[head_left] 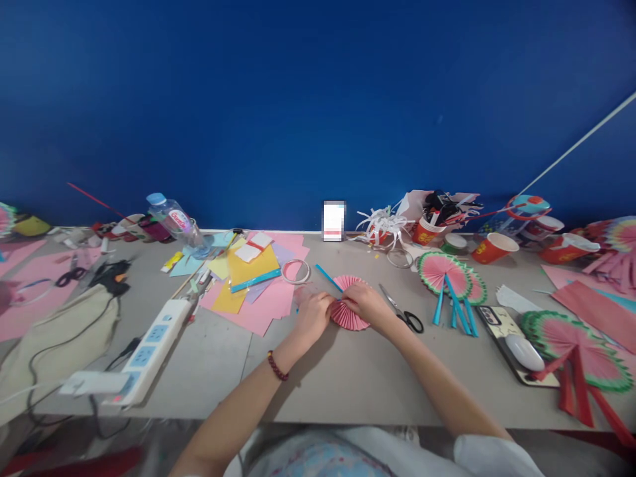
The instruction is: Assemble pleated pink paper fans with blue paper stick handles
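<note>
A round pleated pink paper fan lies on the table in front of me. My left hand pinches its left edge near the middle. From above, my right hand presses with curled fingers on the fan's centre. A narrow blue paper strip slants from the upper left toward the fan's centre, and its lower end is hidden by my hands. Just right of my right hand lie scissors with black handles. Up and left of the fan is a roll of tape.
Stacked coloured paper lies left of centre, beside a power strip and a tilted bottle. Finished fans with blue tails, a phone bearing a mouse, and red paper cups stand right. A blue wall closes the back.
</note>
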A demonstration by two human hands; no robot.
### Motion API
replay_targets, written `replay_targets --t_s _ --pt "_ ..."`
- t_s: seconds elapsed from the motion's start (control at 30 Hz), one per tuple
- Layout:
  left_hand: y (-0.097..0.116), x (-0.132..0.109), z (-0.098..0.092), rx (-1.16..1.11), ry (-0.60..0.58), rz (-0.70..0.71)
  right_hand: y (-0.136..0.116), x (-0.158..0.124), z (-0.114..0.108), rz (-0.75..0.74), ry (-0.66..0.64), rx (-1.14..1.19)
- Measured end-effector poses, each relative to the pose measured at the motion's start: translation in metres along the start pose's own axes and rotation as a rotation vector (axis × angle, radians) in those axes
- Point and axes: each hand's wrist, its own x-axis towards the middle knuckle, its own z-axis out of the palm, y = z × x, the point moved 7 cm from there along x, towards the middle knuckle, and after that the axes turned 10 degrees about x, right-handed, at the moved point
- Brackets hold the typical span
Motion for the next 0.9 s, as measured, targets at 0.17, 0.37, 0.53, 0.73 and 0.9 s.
replay_targets --t_s 0.17,0.37,0.53,0.73,0.9 --pt "0.0 -0.001 -0.001 0.011 0.063 -0.001 -0.001 -0.001 0.0 -0.005 0.007 -0.027" --pt "0.004 -0.002 -0.005 0.03 0.093 0.002 -0.009 -0.002 -0.002 -0.103 -0.01 -0.046" --pt "0.003 -0.001 -0.001 0.07 0.058 0.026 -0.014 -0.002 0.0 -0.137 0.018 -0.127" --pt "0.0 -0.001 -0.007 0.116 0.092 0.015 -0.021 -0.002 -0.004 -0.155 0.057 -0.115" --pt "0.001 -0.002 -0.011 0.194 0.171 0.037 -0.023 -0.002 -0.009 -0.167 0.112 -0.024"
